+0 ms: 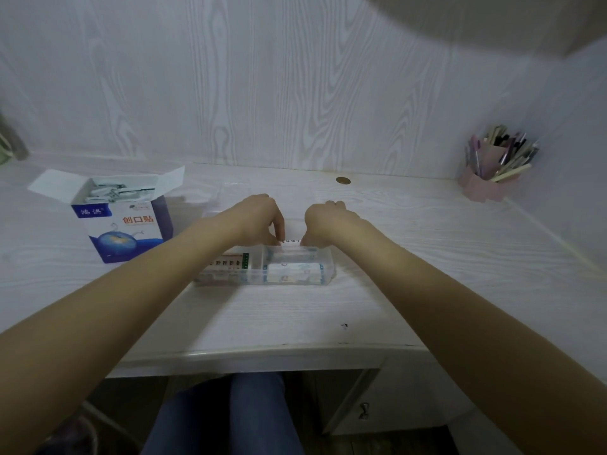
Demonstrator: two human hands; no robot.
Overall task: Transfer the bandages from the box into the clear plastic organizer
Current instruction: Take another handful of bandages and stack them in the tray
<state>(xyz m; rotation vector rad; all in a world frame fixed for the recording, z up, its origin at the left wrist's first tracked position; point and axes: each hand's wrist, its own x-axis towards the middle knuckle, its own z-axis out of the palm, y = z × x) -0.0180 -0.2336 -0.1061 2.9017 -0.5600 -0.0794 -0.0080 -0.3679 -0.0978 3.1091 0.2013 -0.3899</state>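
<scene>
Pinched a thin, light, floppy stack of bandages [290, 241] by both ends, left hand [259, 218] and right hand [323, 221], above the organizer's [297, 284] rear compartment; likely best gripped flat.

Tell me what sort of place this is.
Probably a study desk at home, perhaps in a bedroom or dorm. A white wood-grain desk sits against matching panelling, a pink holder crammed with pens stands in the corner, and a drawer with a metal handle hangs beneath.
</scene>
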